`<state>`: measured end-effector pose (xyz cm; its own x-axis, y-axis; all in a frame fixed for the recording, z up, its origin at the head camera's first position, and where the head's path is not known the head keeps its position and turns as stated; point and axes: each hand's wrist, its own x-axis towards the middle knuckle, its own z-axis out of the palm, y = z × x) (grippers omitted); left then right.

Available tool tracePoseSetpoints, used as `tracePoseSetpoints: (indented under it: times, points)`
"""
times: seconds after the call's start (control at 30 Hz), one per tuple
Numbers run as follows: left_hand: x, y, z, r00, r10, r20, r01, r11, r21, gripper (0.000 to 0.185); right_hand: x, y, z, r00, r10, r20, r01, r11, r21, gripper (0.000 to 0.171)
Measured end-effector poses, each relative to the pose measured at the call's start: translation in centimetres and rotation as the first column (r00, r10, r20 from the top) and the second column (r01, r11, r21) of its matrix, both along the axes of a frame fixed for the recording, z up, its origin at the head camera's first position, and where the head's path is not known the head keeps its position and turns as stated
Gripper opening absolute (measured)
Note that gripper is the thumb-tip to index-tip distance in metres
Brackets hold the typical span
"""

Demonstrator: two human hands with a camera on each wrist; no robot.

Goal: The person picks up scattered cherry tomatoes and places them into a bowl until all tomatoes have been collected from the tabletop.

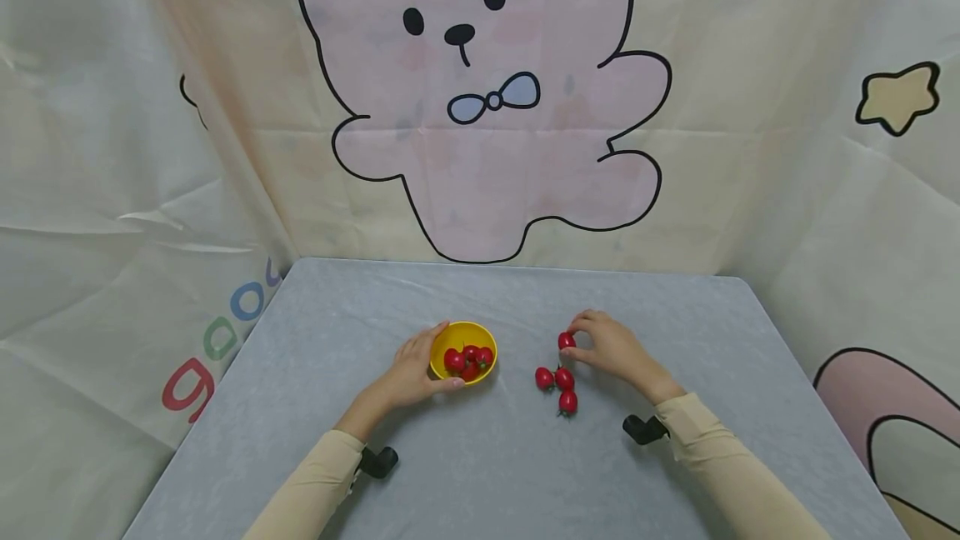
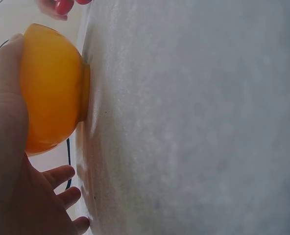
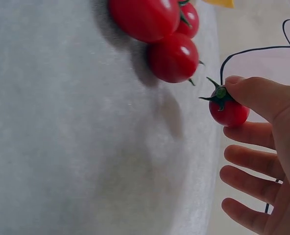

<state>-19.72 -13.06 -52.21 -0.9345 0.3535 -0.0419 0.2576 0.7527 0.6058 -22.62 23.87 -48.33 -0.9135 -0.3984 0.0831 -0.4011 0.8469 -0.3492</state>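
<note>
— When the head view looked down, where did the hands sit?
— Low in the middle: the left hand (image 1: pixel 411 375) cupped the yellow bowl (image 1: pixel 463 351) of tomatoes, and the right hand (image 1: pixel 613 350) pinched a cherry tomato (image 1: pixel 566 341) above three loose tomatoes (image 1: pixel 557 387) on the grey table (image 1: pixel 675 457).
— And the left wrist view?
— Palm against the bowl (image 2: pixel 52 88) at upper left, fingers (image 2: pixel 57 176) curled round it.
— The right wrist view?
— Thumb and forefinger (image 3: pixel 255 93) clamped the tomato (image 3: pixel 228 110) at centre right, the other fingers spread.
</note>
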Motion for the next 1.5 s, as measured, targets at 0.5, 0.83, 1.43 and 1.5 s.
tracePoseSetpoints:
  times: [0.5, 0.83, 1.43, 1.5]
  points:
    - [0.0, -0.1, 0.0, 1.0, -0.003, 0.003, 0.003, 1.0, 0.002, 0.108, -0.8, -2.3, 1.2, 1.0, 0.017, 0.023, -0.017, 1.0, 0.004, 0.03]
    - [0.1, -0.1, -0.2, 1.0, -0.003, 0.001, 0.003, 1.0, 0.009, 0.107, -1.4, -3.8, 1.6, 0.999, 0.033, 0.013, -0.033, 0.999, 0.003, 0.028]
    - [0.0, -0.1, -0.2, 1.0, -0.013, -0.006, 0.013, 1.0, 0.004, 0.107, -1.6, -5.5, 3.1, 0.998, 0.06, 0.012, -0.06, 0.998, 0.026, 0.032]
    - [0.0, -0.1, -0.2, 1.0, -0.015, -0.004, 0.015, 1.0, 0.003, 0.107, -1.6, -5.8, 3.3, 0.998, 0.067, 0.008, -0.068, 0.997, 0.032, 0.032]
